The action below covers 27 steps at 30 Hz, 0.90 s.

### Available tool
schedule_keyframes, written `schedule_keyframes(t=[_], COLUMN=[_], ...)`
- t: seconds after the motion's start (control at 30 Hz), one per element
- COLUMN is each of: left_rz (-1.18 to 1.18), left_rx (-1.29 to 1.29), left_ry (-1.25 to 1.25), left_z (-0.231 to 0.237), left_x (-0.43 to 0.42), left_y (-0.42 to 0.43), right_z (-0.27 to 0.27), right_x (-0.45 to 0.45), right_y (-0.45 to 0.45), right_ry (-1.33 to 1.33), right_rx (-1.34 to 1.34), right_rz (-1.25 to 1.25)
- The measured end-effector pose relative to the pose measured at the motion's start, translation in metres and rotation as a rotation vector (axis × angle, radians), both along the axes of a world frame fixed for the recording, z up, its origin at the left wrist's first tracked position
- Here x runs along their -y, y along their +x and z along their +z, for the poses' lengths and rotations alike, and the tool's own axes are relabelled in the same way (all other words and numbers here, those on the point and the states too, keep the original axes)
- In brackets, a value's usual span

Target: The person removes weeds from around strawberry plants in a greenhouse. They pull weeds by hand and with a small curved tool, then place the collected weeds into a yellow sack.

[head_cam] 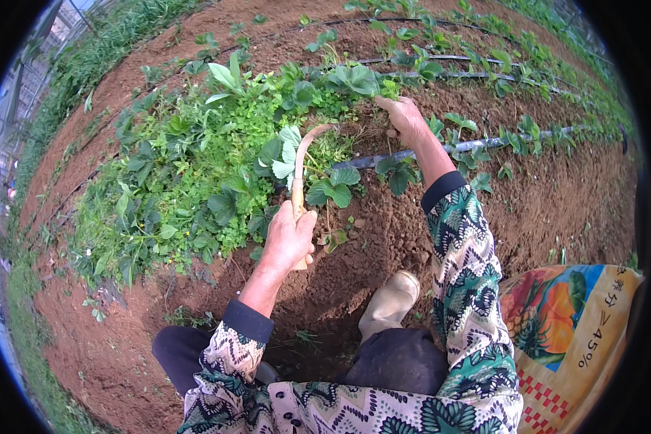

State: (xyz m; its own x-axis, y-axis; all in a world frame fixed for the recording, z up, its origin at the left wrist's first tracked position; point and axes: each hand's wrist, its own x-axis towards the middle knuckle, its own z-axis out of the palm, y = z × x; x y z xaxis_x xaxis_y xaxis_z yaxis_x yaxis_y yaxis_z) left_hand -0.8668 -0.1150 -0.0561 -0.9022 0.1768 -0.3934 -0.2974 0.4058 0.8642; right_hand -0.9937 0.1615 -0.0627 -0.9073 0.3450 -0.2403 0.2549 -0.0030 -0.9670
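My left hand point(289, 238) is closed round the pale wooden handle of a sickle point(301, 154). Its curved, rust-brown blade points up and bends right over low green plants. To the upper right, my right hand point(404, 118) reaches over the soil, its fingers bent at a small light-green weed point(390, 89); the fingertips are partly hidden, so a firm hold cannot be told. Strawberry plants point(336, 187) stand just right of the sickle. Dense weeds point(195, 163) spread to the left among more strawberry leaves.
A drip-irrigation pipe point(472, 145) crosses the bed below my right hand, with thinner lines point(466, 58) farther up. A printed woven sack point(602, 325) stands at the lower right. My rubber boot point(391, 301) rests on brown soil. Grass point(81, 92) borders the left side.
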Motion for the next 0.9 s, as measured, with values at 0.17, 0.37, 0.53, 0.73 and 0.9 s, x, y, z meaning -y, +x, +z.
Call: schedule_keyframes(t=[0.17,0.37,0.53,0.73,0.9], left_rz=[0.022,0.116,0.178,0.234,0.240], left_rx=[-0.048,-0.034,-0.026,-0.004,-0.012], left_ry=[-0.037,0.021,0.097,0.107,0.130], left_z=[-0.006,-0.002,0.003,0.005,0.008], left_x=[0.023,0.037,0.045,0.063,0.072], left_y=[0.012,0.022,0.024,0.028,0.035], right_z=[0.006,-0.029,-0.057,-0.064,-0.065], right_x=[0.009,0.044,0.075,0.097,0.104], right_y=[0.004,0.001,-0.023,-0.020,-0.015], right_ry=[0.677,1.091,1.268,1.320,1.353], right_rx=[0.107,-0.047,-0.120,-0.175,-0.157], right_rz=[0.272,0.738,0.883,0.802,0.804])
